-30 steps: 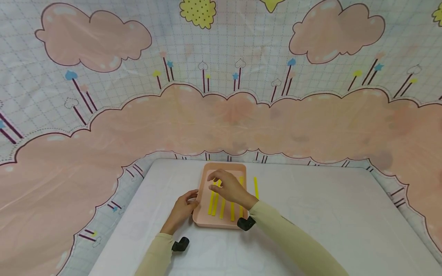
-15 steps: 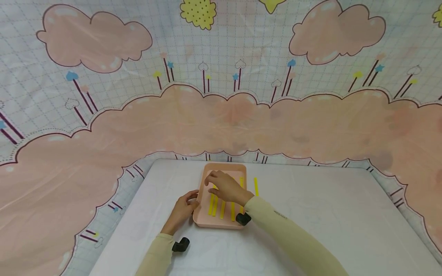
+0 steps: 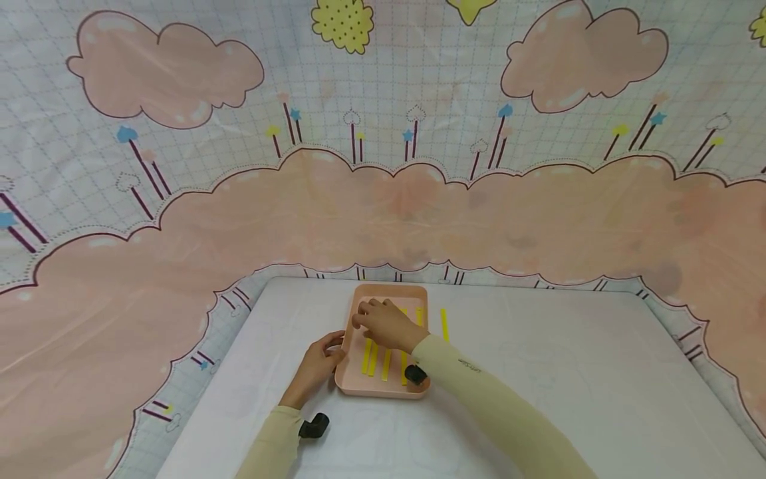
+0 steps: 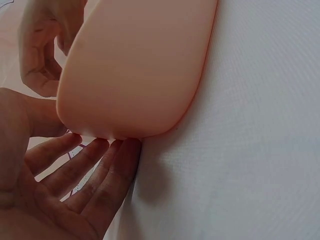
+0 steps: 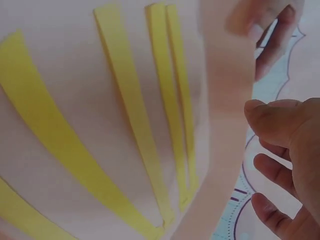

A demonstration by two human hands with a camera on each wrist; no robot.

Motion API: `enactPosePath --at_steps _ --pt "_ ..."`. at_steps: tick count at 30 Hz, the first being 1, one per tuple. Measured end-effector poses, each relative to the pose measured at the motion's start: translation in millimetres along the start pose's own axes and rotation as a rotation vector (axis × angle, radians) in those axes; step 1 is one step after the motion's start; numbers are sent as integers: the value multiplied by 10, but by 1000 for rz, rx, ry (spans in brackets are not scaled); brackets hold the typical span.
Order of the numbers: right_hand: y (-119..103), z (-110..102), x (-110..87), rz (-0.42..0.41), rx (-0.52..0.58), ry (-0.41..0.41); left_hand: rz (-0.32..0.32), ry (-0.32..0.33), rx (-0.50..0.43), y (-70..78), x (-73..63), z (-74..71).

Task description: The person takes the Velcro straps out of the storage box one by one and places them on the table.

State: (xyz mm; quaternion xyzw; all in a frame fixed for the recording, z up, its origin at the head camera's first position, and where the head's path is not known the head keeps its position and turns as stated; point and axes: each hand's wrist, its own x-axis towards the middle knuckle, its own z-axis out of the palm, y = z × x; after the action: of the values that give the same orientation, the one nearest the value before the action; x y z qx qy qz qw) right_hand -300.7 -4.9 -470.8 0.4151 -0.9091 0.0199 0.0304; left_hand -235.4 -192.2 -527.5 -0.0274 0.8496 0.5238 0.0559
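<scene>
A shallow peach-pink tray (image 3: 353,379) lies on the white table, with several flat yellow strips (image 3: 385,364) side by side in it. At its left side my left hand (image 3: 320,362) holds the edge, thumb at the rim and fingertips (image 4: 127,150) against the outer wall. My right hand (image 3: 387,324) is over the tray's left middle, fingers loosely bent, holding nothing. In the right wrist view its thumb and fingertips are apart, beside the tray's rim (image 5: 227,100) and near two close-set strips (image 5: 170,95). The hand hides the middle of some strips in the head view.
Another yellow strip (image 3: 445,324) lies on the table (image 3: 550,359) just right of the tray. Behind the table hangs a cloth (image 3: 419,213) printed with clouds. Each wrist carries a small black camera, one being the left wrist camera (image 3: 314,426).
My right hand has shifted slightly left over the tray, its forearm following and covering more of the right-hand strips. The left hand and the tray stay in place.
</scene>
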Motion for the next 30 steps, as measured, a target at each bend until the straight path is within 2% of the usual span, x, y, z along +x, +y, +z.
enactPosePath --at_steps 14,22,30 --pt "7 119 37 25 -68 -75 16 5 1 28 -34 -2" --pt "-8 201 91 30 -39 -98 19 2 -8 25 -51 -15" --pt "-62 182 93 61 -15 -130 20 0 -1 11 -52 -17"
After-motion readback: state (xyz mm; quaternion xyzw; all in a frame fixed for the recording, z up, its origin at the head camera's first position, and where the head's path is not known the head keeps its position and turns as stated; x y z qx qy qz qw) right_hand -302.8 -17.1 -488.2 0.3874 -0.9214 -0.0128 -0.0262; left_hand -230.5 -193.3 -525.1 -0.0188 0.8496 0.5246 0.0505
